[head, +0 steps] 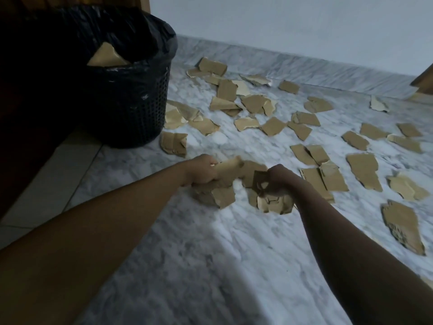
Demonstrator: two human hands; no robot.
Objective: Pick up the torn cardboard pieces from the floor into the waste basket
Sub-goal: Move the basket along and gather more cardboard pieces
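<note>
From the head camera, the left hand (pixel 202 171) has its grip closed on a bunch of cardboard pieces (pixel 222 195), and the right hand (pixel 278 180) has its grip closed on another crumpled bunch (pixel 273 204), both low over the marble floor (pixel 210 266). Many more torn scraps (pixel 362 170) lie scattered to the right and toward the wall (pixel 281 24). The black lined waste basket (pixel 131 102) stands up-left with one piece inside (pixel 106 56); bare floor lies near the person.
</note>
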